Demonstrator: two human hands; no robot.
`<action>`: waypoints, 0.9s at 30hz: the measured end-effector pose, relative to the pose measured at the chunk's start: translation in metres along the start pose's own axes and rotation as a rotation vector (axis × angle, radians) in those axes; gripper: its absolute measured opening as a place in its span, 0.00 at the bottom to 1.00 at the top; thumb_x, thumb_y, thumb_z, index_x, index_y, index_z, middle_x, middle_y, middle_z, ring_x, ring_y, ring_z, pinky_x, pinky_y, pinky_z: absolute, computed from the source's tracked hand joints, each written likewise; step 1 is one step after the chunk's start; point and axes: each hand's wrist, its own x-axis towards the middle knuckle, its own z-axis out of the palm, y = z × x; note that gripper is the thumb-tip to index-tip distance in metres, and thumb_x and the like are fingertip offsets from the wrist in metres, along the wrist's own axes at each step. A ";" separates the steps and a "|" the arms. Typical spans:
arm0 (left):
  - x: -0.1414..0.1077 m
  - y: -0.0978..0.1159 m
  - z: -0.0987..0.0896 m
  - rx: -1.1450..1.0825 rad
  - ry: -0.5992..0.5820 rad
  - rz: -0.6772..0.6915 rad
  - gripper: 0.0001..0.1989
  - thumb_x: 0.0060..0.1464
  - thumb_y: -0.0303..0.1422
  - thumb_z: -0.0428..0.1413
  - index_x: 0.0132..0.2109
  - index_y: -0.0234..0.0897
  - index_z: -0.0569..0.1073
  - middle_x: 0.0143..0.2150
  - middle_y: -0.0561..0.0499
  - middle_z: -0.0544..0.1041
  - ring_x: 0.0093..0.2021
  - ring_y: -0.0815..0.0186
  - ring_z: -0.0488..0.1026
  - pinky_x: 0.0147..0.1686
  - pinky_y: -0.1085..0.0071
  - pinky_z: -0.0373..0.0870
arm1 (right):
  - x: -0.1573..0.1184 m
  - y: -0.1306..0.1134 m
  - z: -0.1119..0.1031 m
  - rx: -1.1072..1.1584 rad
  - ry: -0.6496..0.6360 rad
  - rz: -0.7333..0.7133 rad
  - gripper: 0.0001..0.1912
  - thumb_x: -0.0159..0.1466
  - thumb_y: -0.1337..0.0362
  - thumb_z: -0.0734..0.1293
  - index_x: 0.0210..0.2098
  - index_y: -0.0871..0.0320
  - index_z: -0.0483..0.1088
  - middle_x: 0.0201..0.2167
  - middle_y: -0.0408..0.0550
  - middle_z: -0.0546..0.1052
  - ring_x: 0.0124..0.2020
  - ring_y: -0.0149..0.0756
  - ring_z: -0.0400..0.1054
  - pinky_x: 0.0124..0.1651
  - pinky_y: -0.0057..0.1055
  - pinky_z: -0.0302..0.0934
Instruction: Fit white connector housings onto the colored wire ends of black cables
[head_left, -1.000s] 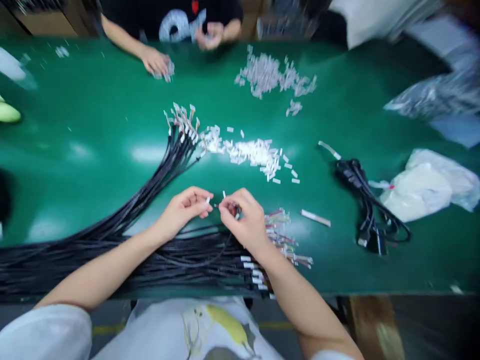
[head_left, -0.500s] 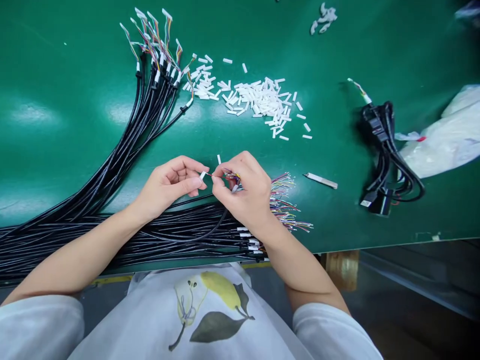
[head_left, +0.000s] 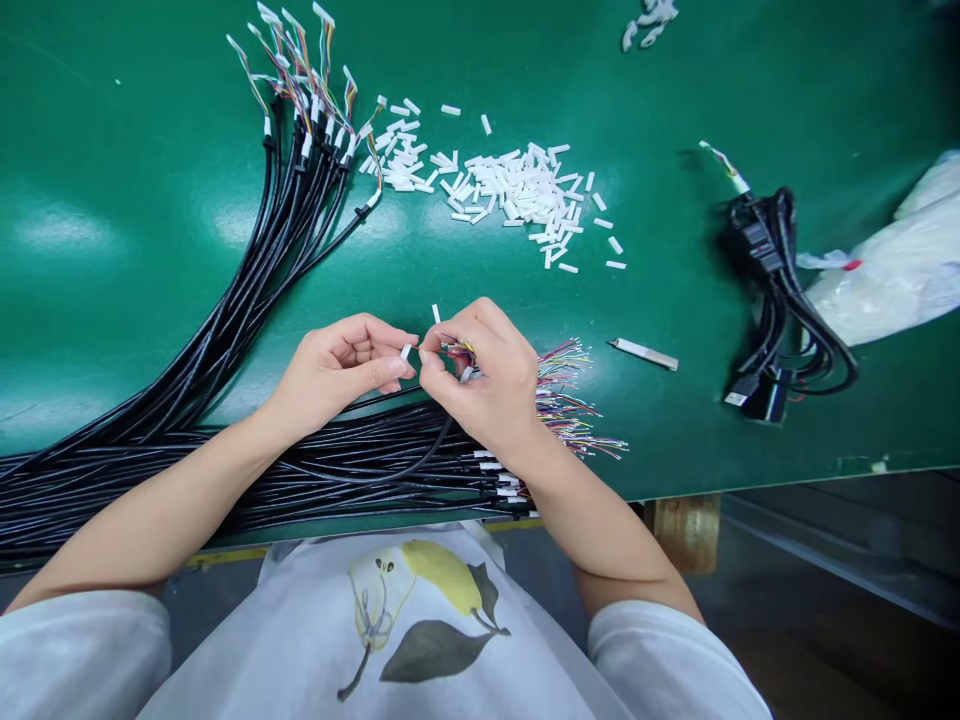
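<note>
A person in a white T-shirt with a pear print works at a green counter (head_left: 660, 240); clock directions are taken from the gap between the two bare hands, with twelve pointing away from the body. The left hand (head_left: 356, 365) pinches a small white connector housing (head_left: 406, 352) between thumb and fingertips. Facing it, nearly touching, the right hand (head_left: 487, 370) pinches a thin red wire (head_left: 448, 352) whose end points at the housing; whether it is inserted is too small to tell. More coloured wires are tucked in the right hand's curled fingers. Black cables (head_left: 300, 465) lie in a thick bundle from nine to four o'clock, passing below the hands, with bare coloured wire ends (head_left: 574, 400) at four. Another cable bunch (head_left: 247, 280), tipped with white connectors, rises toward eleven. Loose white housings (head_left: 525, 190) are heaped at one o'clock. At three lies a slim pen-like tool (head_left: 643, 354); farther off, a coiled black cable (head_left: 772, 300) touches or nearly touches a plastic bag (head_left: 892, 270).
</note>
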 end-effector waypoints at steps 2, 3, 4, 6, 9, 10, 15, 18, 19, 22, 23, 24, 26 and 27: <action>0.000 0.000 0.000 -0.011 -0.004 -0.011 0.10 0.50 0.34 0.69 0.39 0.36 0.81 0.32 0.51 0.82 0.29 0.71 0.76 0.29 0.76 0.75 | 0.000 -0.001 0.000 0.036 -0.007 0.018 0.04 0.62 0.71 0.65 0.32 0.57 0.69 0.28 0.41 0.67 0.25 0.26 0.58 0.30 0.28 0.57; 0.000 0.000 0.000 -0.016 -0.008 -0.015 0.10 0.50 0.34 0.69 0.39 0.36 0.81 0.33 0.51 0.82 0.29 0.71 0.76 0.29 0.76 0.74 | 0.001 -0.002 -0.001 0.055 -0.012 0.031 0.04 0.62 0.71 0.65 0.32 0.57 0.69 0.28 0.41 0.67 0.25 0.26 0.57 0.31 0.28 0.57; 0.000 -0.001 0.000 -0.023 -0.013 -0.015 0.10 0.50 0.33 0.69 0.39 0.36 0.81 0.33 0.51 0.82 0.30 0.71 0.76 0.29 0.76 0.74 | 0.001 -0.003 -0.001 0.079 -0.018 0.049 0.04 0.62 0.72 0.65 0.32 0.57 0.69 0.28 0.41 0.67 0.25 0.26 0.57 0.31 0.28 0.57; 0.001 -0.002 -0.001 -0.043 -0.020 -0.006 0.09 0.51 0.33 0.69 0.40 0.36 0.80 0.34 0.51 0.82 0.31 0.71 0.76 0.30 0.77 0.73 | 0.003 -0.003 -0.002 0.161 -0.037 0.113 0.04 0.62 0.71 0.66 0.31 0.57 0.70 0.29 0.41 0.68 0.26 0.26 0.58 0.32 0.28 0.58; 0.004 -0.004 -0.003 -0.092 0.001 0.034 0.08 0.53 0.33 0.68 0.40 0.37 0.79 0.32 0.52 0.80 0.30 0.72 0.74 0.30 0.78 0.72 | 0.006 0.000 -0.005 0.386 -0.105 0.264 0.01 0.63 0.66 0.69 0.34 0.57 0.72 0.32 0.41 0.71 0.30 0.27 0.64 0.35 0.27 0.61; 0.005 -0.004 -0.003 -0.104 0.017 0.047 0.08 0.53 0.33 0.67 0.39 0.37 0.78 0.30 0.53 0.79 0.29 0.72 0.73 0.30 0.78 0.71 | 0.007 0.002 -0.006 0.473 -0.130 0.326 0.03 0.64 0.64 0.69 0.37 0.56 0.72 0.32 0.41 0.72 0.31 0.27 0.66 0.35 0.27 0.63; 0.008 -0.001 -0.003 -0.083 0.076 0.066 0.07 0.54 0.34 0.64 0.38 0.38 0.75 0.25 0.55 0.72 0.25 0.72 0.66 0.27 0.76 0.65 | 0.011 0.008 -0.008 0.732 -0.158 0.596 0.15 0.69 0.50 0.64 0.42 0.55 0.72 0.31 0.41 0.73 0.30 0.28 0.70 0.37 0.28 0.68; 0.007 0.000 -0.002 -0.075 0.098 0.062 0.07 0.54 0.34 0.63 0.37 0.38 0.74 0.24 0.56 0.70 0.24 0.72 0.64 0.26 0.75 0.63 | 0.011 0.008 -0.008 0.740 -0.151 0.649 0.18 0.67 0.47 0.66 0.41 0.55 0.73 0.32 0.42 0.75 0.31 0.28 0.72 0.37 0.28 0.70; 0.007 0.000 -0.002 -0.072 0.099 0.058 0.07 0.54 0.34 0.63 0.37 0.38 0.74 0.24 0.56 0.69 0.24 0.71 0.64 0.26 0.75 0.62 | 0.011 0.008 -0.009 0.743 -0.153 0.654 0.18 0.66 0.46 0.66 0.41 0.55 0.73 0.32 0.42 0.75 0.31 0.28 0.73 0.37 0.28 0.70; 0.007 0.001 -0.002 -0.063 0.095 0.047 0.07 0.54 0.34 0.63 0.37 0.38 0.73 0.24 0.56 0.69 0.25 0.71 0.63 0.26 0.74 0.61 | 0.011 0.008 -0.009 0.758 -0.156 0.660 0.18 0.66 0.46 0.67 0.41 0.55 0.72 0.31 0.41 0.75 0.31 0.29 0.74 0.37 0.28 0.71; 0.007 0.001 -0.002 -0.060 0.096 0.043 0.07 0.54 0.34 0.63 0.37 0.38 0.73 0.24 0.56 0.69 0.25 0.71 0.63 0.26 0.74 0.61 | 0.011 0.008 -0.009 0.763 -0.154 0.662 0.18 0.66 0.46 0.67 0.41 0.55 0.72 0.31 0.41 0.75 0.31 0.29 0.74 0.37 0.27 0.71; 0.008 0.001 -0.002 -0.056 0.098 0.041 0.07 0.53 0.34 0.62 0.36 0.38 0.73 0.24 0.56 0.69 0.25 0.71 0.63 0.26 0.74 0.61 | 0.012 0.008 -0.009 0.769 -0.152 0.664 0.17 0.66 0.47 0.67 0.41 0.55 0.71 0.31 0.41 0.74 0.31 0.29 0.75 0.37 0.27 0.71; 0.008 0.002 -0.002 -0.052 0.105 0.039 0.07 0.52 0.33 0.62 0.36 0.38 0.73 0.24 0.56 0.68 0.24 0.71 0.62 0.26 0.74 0.60 | 0.012 0.008 -0.010 0.787 -0.154 0.670 0.17 0.65 0.48 0.68 0.40 0.55 0.70 0.30 0.40 0.74 0.31 0.29 0.75 0.36 0.27 0.71; 0.008 0.002 -0.002 -0.050 0.110 0.039 0.06 0.52 0.33 0.62 0.35 0.38 0.73 0.23 0.56 0.68 0.24 0.71 0.62 0.26 0.74 0.60 | 0.012 0.008 -0.009 0.799 -0.158 0.671 0.16 0.65 0.48 0.68 0.39 0.55 0.70 0.29 0.39 0.74 0.30 0.29 0.75 0.35 0.26 0.70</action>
